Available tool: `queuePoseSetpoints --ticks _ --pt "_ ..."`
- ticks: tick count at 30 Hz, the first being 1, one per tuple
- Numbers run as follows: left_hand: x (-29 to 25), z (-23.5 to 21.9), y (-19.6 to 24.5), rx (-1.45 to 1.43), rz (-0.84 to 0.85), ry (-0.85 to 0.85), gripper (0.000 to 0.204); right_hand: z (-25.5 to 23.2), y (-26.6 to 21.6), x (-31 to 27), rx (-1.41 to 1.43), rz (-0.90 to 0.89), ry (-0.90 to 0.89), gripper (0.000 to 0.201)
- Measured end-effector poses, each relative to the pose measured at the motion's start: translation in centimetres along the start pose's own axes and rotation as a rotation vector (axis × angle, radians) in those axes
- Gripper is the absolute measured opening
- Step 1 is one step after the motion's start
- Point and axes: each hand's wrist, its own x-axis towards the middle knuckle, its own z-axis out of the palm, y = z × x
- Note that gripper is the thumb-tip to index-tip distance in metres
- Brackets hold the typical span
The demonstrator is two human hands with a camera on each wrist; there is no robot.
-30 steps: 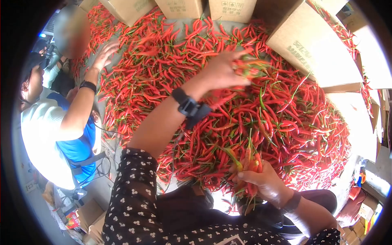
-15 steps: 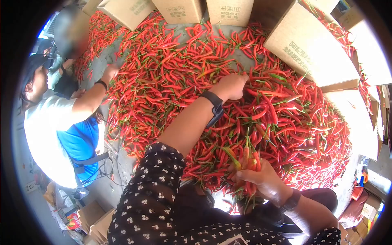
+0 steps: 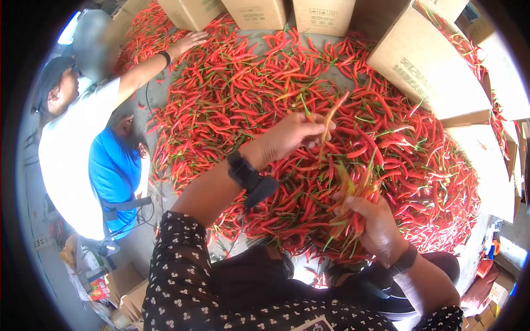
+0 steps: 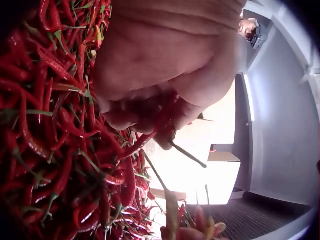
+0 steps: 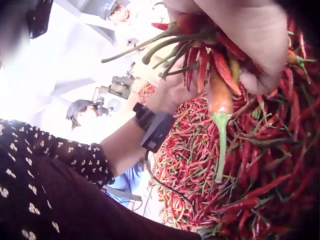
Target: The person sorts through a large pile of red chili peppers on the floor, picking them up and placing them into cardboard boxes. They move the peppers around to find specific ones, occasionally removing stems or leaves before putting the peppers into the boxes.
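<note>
Over the chili pile [image 3: 232, 105], the left hand [image 3: 292, 135] pinches a long orange-red chili [image 3: 331, 117] and at least one more in its fingertips. Its curled fingers also hold a red chili [image 4: 137, 146] in the left wrist view, where the palm hides part of the grip. Lower and to the right, the right hand [image 3: 381, 226] grips a bunch of red and orange chilies [image 3: 361, 190], thumb across them. Green stems stick out of that bunch, with an orange chili [image 5: 220, 95] hanging lowest in the right wrist view.
Cardboard boxes [image 3: 256, 14] line the far edge, and a large tilted box [image 3: 428, 66] stands at right. At left, another person [image 3: 83, 138] reaches an arm over the pile. Opened cartons [image 3: 124, 281] lie at lower left.
The left hand has lifted off the pile and drawn back with chilies in its fingers. The right hand has risen slightly with its bunch. The other person's arm has stretched farther out.
</note>
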Motion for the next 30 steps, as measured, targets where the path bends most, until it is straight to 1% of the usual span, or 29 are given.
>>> queuePoseSetpoints --ticks 1,2,4,5,6,8,10,11,12,14,16,18,19,20,22,24,26,28,29,30 --pt "-0.5 0.5 0.0 0.018 -0.01 0.023 0.023 0.1 -0.1 0.2 0.006 -0.055 0.038 0.02" --pt "-0.9 0.8 -0.3 0.018 -0.008 0.025 0.023 -0.1 -0.2 0.5 0.004 -0.055 0.035 0.02" --pt "-1.5 1.4 -0.9 -0.065 0.044 -0.072 0.019 -0.8 -0.4 0.9 0.02 -0.069 0.008 0.02" --pt "-2.0 1.8 -1.0 -0.048 0.013 -0.072 0.015 -1.2 -0.1 1.2 0.031 -0.104 0.037 0.019" --pt "-2.4 2.6 -0.9 -0.047 0.017 -0.065 0.015 -1.2 -0.1 1.3 0.027 -0.102 0.029 0.019" --pt "-3.3 4.6 -1.1 0.104 -0.022 -0.132 0.014 -1.1 0.2 1.6 0.072 -0.139 0.118 0.019" --pt "-3.9 5.8 -1.8 0.152 -0.033 -0.151 0.014 -1.1 0.4 1.7 0.068 -0.153 0.096 0.021" --pt "-4.4 6.6 -1.2 0.303 -0.017 -0.11 0.013 -1.4 0.6 1.9 0.064 -0.151 0.067 0.022" --pt "-4.7 6.9 -1.0 0.304 -0.014 -0.097 0.013 -1.3 0.7 2.2 0.06 -0.149 0.039 0.024" --pt "-5.0 7.3 -1.1 0.301 -0.077 -0.064 0.012 -0.8 0.7 2.0 0.089 -0.14 0.051 0.026" --pt "-4.6 6.8 -2.8 0.273 -0.074 -0.033 0.012 -0.5 0.6 2.1 0.063 -0.113 -0.005 0.027" --pt "-5.1 7.1 -2.4 0.336 -0.063 -0.032 0.013 -0.7 0.9 2.4 0.016 -0.107 -0.016 0.024" --pt "-4.6 6.6 -3.9 0.428 -0.095 -0.023 0.016 -0.8 1.0 2.5 -0.009 -0.083 0.002 0.022" --pt "-4.8 6.1 -3.0 0.426 -0.095 -0.021 0.016 -0.8 1.1 2.6 -0.034 -0.059 0.021 0.019" --pt "-5.4 3.3 0.6 0.658 -0.14 -0.245 0.021 -0.1 0.9 2.5 -0.041 -0.065 0.024 0.016" --pt "-4.6 -1.9 -0.7 0.772 0.124 -0.083 0.024 0.2 0.8 2.5 -0.038 -0.077 0.032 0.014" --pt "-4.1 -7.3 -0.8 1.387 0.409 0.213 0.025 0.2 0.6 2.5 -0.029 -0.072 0.025 0.013" --pt "-4.7 -12.1 -1.7 1.564 0.235 0.474 0.027 0.0 0.7 2.6 -0.038 -0.059 0.051 0.013" --pt "-4.9 -13.6 -2.3 1.562 0.237 0.474 0.027 0.0 0.8 2.6 -0.047 -0.044 0.076 0.013" --pt "-5.3 -14.5 -2.7 1.755 0.204 0.515 0.024 -0.1 0.8 2.6 -0.048 -0.043 0.077 0.013"
